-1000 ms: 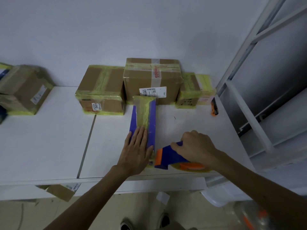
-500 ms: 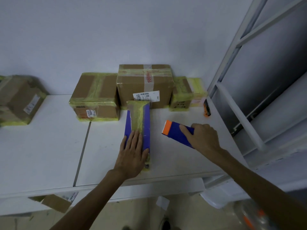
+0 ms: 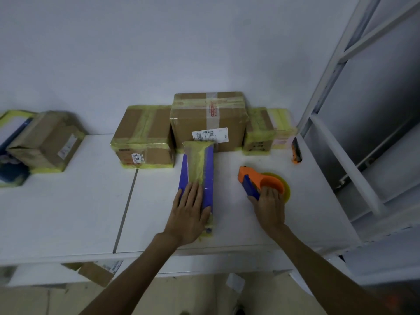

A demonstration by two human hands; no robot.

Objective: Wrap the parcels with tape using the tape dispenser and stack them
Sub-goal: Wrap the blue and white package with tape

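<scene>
My left hand [image 3: 189, 212] lies flat and open on the near end of the blue parcel [image 3: 200, 176], which sits lengthwise on the white surface [image 3: 68, 212] with yellow tape along its top, while my right hand [image 3: 269, 206] is closed around the tape dispenser [image 3: 259, 184] resting on the surface just right of the parcel. In my judgement the strip should be pressed down firmly before lifting the parcel. Taped cardboard boxes [image 3: 208, 119] crowd the wall directly behind it, limiting forward room.
</scene>
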